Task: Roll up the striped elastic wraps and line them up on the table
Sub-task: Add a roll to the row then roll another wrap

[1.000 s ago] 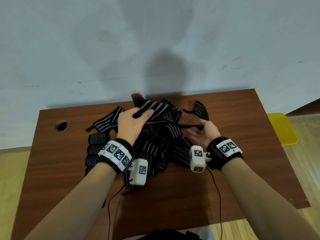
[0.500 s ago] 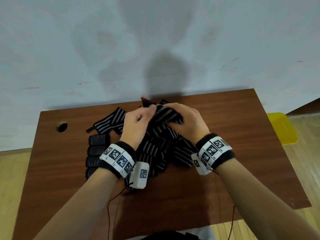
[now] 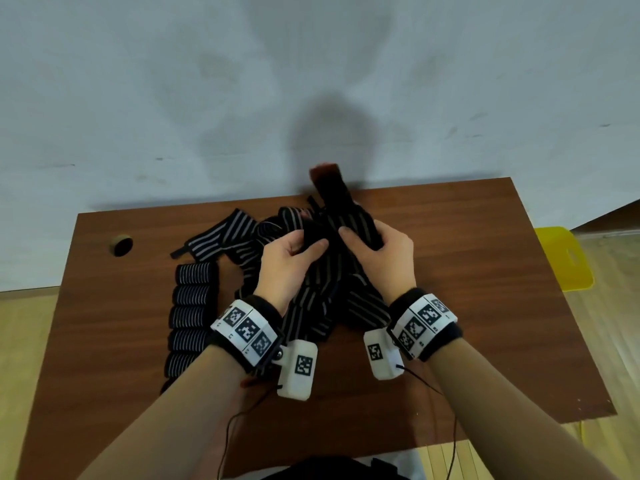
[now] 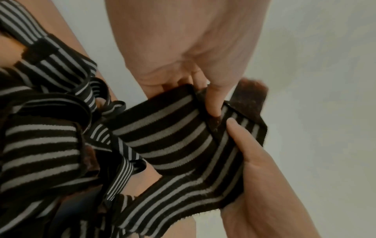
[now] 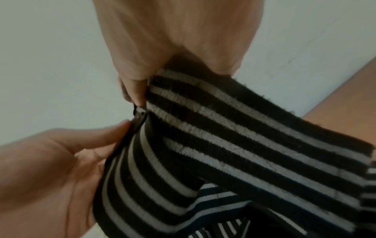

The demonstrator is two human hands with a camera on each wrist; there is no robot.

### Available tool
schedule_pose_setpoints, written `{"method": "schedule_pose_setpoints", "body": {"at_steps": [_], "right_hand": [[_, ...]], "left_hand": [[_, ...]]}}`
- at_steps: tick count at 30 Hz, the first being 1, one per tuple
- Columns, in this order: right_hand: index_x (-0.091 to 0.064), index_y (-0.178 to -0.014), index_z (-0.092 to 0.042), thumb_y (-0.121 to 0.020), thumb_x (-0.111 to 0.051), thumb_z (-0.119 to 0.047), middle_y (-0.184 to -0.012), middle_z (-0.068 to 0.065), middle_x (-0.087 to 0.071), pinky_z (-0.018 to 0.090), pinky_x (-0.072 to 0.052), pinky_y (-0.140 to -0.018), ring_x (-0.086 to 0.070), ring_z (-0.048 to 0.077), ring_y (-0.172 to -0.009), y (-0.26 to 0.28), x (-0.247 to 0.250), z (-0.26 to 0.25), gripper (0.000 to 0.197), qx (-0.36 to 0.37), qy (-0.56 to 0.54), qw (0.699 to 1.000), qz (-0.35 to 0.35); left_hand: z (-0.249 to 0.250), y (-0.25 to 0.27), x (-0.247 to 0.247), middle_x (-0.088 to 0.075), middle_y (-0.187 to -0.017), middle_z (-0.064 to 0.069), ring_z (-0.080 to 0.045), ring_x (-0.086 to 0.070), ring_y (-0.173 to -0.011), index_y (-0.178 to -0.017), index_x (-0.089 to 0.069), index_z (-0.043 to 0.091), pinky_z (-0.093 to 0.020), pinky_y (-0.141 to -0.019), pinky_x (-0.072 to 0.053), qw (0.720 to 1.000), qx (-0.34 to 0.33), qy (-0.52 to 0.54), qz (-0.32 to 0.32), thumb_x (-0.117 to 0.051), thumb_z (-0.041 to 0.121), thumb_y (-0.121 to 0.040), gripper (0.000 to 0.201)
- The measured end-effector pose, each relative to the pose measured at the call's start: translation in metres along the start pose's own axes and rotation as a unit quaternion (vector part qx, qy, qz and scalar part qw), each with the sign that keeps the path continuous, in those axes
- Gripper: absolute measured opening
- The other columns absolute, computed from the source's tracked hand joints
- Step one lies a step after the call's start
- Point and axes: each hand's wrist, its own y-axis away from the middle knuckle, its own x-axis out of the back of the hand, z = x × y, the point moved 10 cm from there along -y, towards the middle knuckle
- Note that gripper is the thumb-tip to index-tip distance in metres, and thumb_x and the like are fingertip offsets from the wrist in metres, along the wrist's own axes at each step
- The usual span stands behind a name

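Here both hands, the left hand (image 3: 292, 263) and right hand (image 3: 381, 252), pinch one striped wrap (image 3: 349, 220) above the loose pile (image 3: 311, 306), apparently starting its roll; next, tight even turns.

In the head view the left forearm (image 3: 194, 386) covers the nearest of the rolled wraps (image 3: 192, 308), and the held wrap's raised dark end (image 3: 329, 183) is motion-blurred.

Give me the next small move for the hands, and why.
Probably start the roll: fold the dark end tab over and turn it inward. Both the left hand and right hand already pinch one striped wrap lifted above the loose pile, unrolled, while finished rolls sit lined up at the left of the table.
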Motion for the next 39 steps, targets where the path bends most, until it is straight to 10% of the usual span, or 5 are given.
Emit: {"method": "schedule_pose_setpoints", "body": {"at_steps": [8,15,22,30,39], "right_hand": [[-0.067,-0.085,-0.016,-0.093,-0.074,-0.023,-0.090,0.004,-0.073,0.051,-0.059,-0.090,-0.070,0.022,-0.091,-0.018,0.060,0.006,0.012,-0.050,-0.142,0.984,0.093],[-0.062,-0.116,0.000,-0.101,-0.063,-0.008,-0.097,0.001,-0.073,0.023,-0.057,-0.076,-0.073,0.007,-0.090,-0.013,0.053,-0.103,0.017,0.059,-0.119,0.991,-0.034],[-0.059,-0.124,0.006,-0.104,-0.056,-0.015,-0.118,0.026,-0.068,0.042,-0.058,-0.093,-0.069,0.035,-0.109,-0.011,0.039,-0.178,0.029,0.077,-0.161,0.980,-0.092],[-0.059,-0.125,-0.015,-0.098,-0.069,-0.012,-0.084,0.001,-0.077,0.029,-0.061,-0.068,-0.077,0.019,-0.080,0.006,0.044,-0.209,0.029,0.170,-0.102,0.979,-0.034],[-0.064,-0.137,-0.034,-0.098,-0.070,-0.030,-0.068,-0.028,-0.067,0.017,-0.054,-0.066,-0.065,-0.003,-0.063,0.015,0.056,-0.218,0.040,0.232,0.047,0.971,0.022]], "left_hand": [[0.024,-0.016,0.048,-0.075,-0.117,-0.011,-0.028,-0.069,-0.115,-0.121,-0.069,0.014,-0.052,-0.109,-0.049,0.990,-0.042,0.056,0.126,-0.065,0.006,-0.098,0.026],[0.121,-0.022,0.016,-0.077,-0.103,0.003,-0.015,-0.074,-0.098,-0.125,-0.066,0.017,-0.032,-0.084,-0.059,0.988,-0.141,0.024,0.063,-0.061,0.008,-0.101,0.026],[0.202,0.003,-0.028,-0.075,-0.103,-0.006,-0.016,-0.073,-0.095,-0.116,-0.069,0.011,-0.027,-0.079,-0.058,0.976,-0.217,0.031,-0.018,-0.051,0.005,-0.105,0.022],[0.233,0.023,-0.019,-0.075,-0.109,-0.016,-0.034,-0.070,-0.108,-0.108,-0.073,0.013,-0.052,-0.098,-0.055,0.969,-0.247,0.007,0.015,-0.049,0.022,-0.107,0.025],[0.233,0.030,-0.037,-0.078,-0.107,-0.006,-0.017,-0.074,-0.100,-0.117,-0.072,0.012,-0.031,-0.090,-0.059,0.973,-0.223,-0.046,-0.039,-0.067,0.027,-0.099,0.023]]}}
